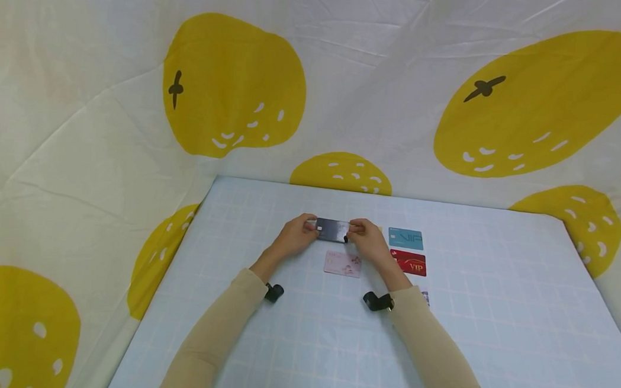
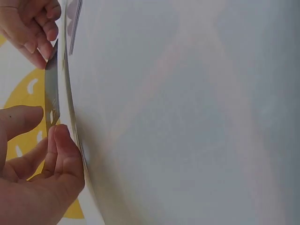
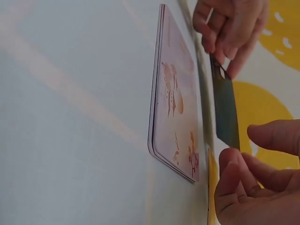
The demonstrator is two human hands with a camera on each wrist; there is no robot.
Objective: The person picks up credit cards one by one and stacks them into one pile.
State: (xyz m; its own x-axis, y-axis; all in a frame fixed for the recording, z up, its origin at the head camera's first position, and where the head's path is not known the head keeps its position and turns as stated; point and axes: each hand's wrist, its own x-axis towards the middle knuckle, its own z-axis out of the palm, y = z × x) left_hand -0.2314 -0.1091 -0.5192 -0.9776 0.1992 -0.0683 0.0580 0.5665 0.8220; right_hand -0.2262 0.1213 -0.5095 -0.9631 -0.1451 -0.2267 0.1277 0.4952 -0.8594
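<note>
A dark bank card (image 1: 332, 230) with a small chip is held by its two short ends, above the far part of the table. My left hand (image 1: 296, 234) pinches its left end with the fingertips. At the other end, the fingers of my right hand (image 1: 370, 240) grip the card, as the right wrist view also shows from the side. Just nearer than it lies a pale pink card (image 1: 343, 264); in the right wrist view its edge looks layered, like stacked cards. Whether the dark card is one card or several I cannot tell.
Right of my right hand lie a teal VIP card (image 1: 406, 238) and a red VIP card (image 1: 412, 264), partly behind the wrist. Another card (image 1: 425, 297) peeks out beside the right sleeve. The pale blue table (image 1: 312, 348) meets a fruit-patterned cloth (image 1: 343, 89) behind.
</note>
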